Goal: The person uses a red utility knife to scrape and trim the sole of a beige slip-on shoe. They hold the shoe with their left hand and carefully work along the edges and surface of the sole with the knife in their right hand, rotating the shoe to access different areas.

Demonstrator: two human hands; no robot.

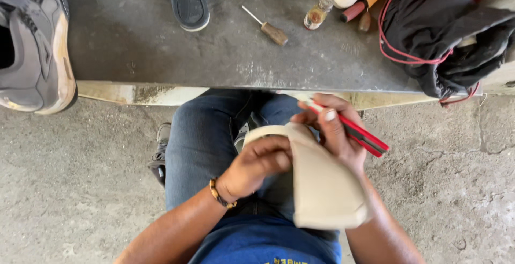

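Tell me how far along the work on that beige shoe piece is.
Done: nothing clearly finished; no cut or mark shows on the beige shoe piece. In hand: the left hand grips its upper edge over the lap, while the right hand holds a red utility knife at its top edge. Left: the wooden-handled awl and small glass bottle lie untouched on the grey bench.

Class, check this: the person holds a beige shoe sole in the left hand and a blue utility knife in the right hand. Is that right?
Not quite. In the head view the knife in the right hand is red, not blue. The rest stands: the left hand holds the beige shoe sole.
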